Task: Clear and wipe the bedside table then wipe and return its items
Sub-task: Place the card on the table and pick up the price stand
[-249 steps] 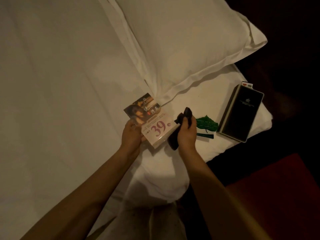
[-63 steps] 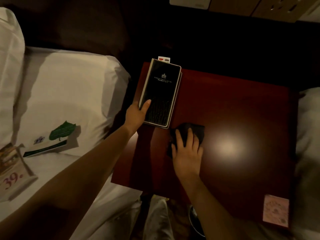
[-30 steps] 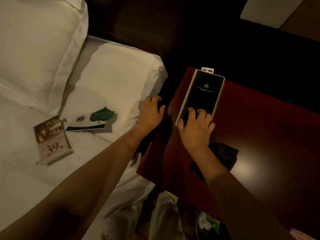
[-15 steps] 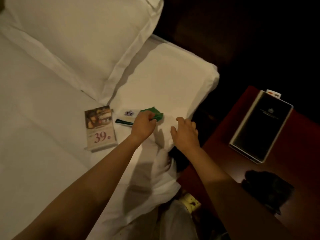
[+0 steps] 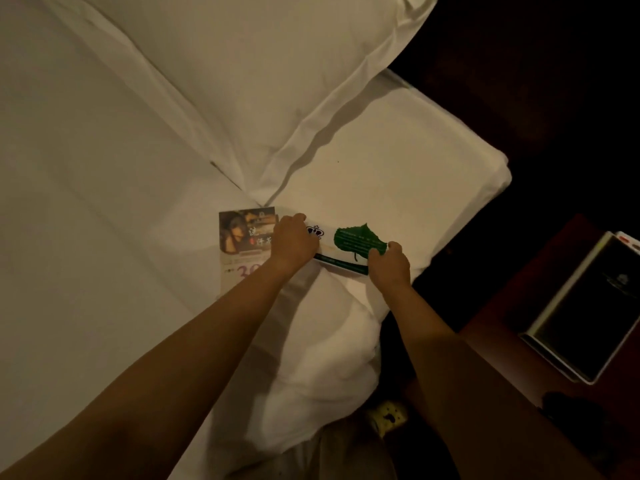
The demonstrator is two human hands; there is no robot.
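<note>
On the bed, the leaf card lies just right of the price card, both below the pillow; right of the bed stands the worktop, bearing the folder; a cloth lies nearer.

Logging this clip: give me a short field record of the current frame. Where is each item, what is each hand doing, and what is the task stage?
left hand: gripping the left end of the leaf card
right hand: gripping the card's right end
leaf card: white, with a green leaf, on the bed
price card: on the bed, just left of the leaf card, partly covered by the left arm
black folder: lying flat on the bedside table
dark cloth: on the table, nearer the camera than the folder, in no hand
stage: folder returned; both cards not yet
</note>
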